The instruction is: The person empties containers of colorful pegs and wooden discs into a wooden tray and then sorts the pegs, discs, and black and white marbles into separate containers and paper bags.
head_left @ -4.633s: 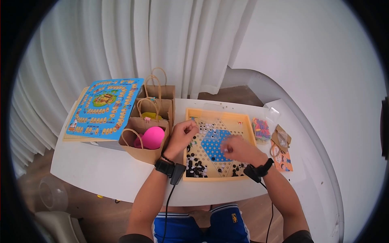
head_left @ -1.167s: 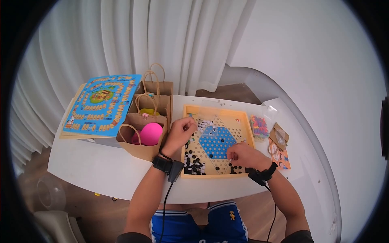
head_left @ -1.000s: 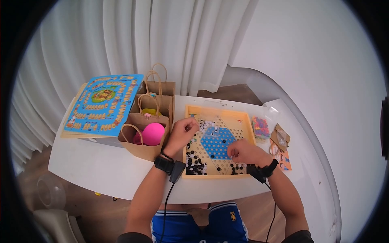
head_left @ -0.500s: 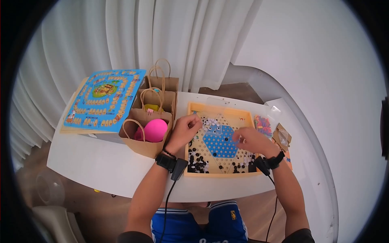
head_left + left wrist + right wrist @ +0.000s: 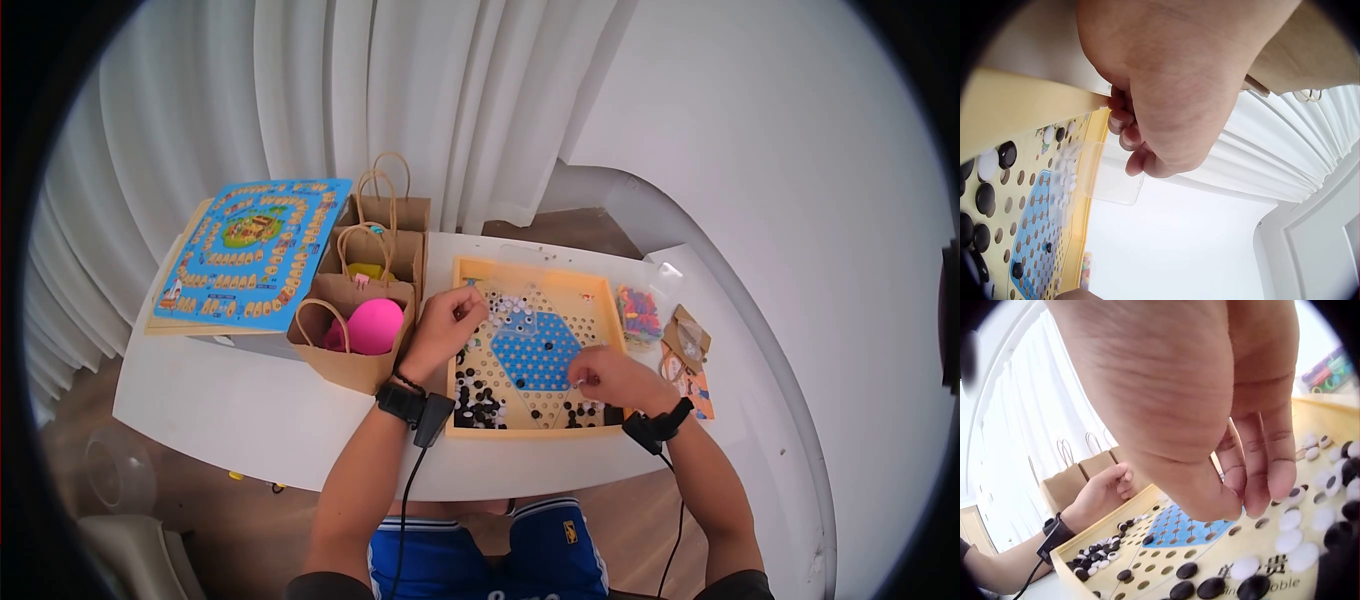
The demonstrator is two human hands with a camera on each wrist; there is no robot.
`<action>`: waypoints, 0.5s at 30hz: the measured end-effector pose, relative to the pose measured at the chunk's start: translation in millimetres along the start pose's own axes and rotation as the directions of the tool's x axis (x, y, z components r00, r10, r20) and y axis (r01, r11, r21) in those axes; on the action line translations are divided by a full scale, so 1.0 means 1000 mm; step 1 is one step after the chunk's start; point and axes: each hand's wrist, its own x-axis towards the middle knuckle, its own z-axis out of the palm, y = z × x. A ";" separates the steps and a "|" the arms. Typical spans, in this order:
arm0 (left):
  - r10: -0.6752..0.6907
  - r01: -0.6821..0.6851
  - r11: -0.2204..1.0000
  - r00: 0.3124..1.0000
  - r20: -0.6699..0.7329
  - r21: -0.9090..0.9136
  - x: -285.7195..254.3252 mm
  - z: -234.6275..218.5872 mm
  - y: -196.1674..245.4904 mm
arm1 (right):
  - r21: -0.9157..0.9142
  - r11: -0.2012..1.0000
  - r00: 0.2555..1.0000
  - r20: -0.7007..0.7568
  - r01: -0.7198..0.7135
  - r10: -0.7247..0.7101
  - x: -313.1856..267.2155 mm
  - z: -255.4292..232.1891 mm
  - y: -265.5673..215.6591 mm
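my left hand [image 5: 449,322], fingers curled, is near the clear plastic box [image 5: 517,321]; i cannot tell whether it grips. my right hand [image 5: 622,381], thumb and fingertips together, is over the game board [image 5: 540,433] on the desk [image 5: 290,410]; i cannot confirm a piece.

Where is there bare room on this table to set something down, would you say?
The white tabletop looks bare between the paper bags, its near edge and the left forearm, and in a strip before the wooden tray. Black and white pieces crowd the tray's near left corner; a colourful box and brown packet sit rightward.
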 end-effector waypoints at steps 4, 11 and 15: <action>0.015 -0.015 1.000 1.000 -0.011 -0.009 0.000 0.002 -0.001 | -0.072 0.997 0.993 -0.113 -0.042 0.034 -0.001 -0.014 0.015; 0.006 -0.006 1.000 1.000 -0.009 -0.007 0.000 0.001 0.000 | -0.151 0.987 0.998 -0.013 -0.059 0.058 -0.005 -0.009 0.013; 0.019 -0.019 1.000 1.000 -0.006 0.012 0.001 0.001 -0.001 | -0.047 0.997 0.998 0.009 -0.065 0.065 -0.009 -0.004 0.011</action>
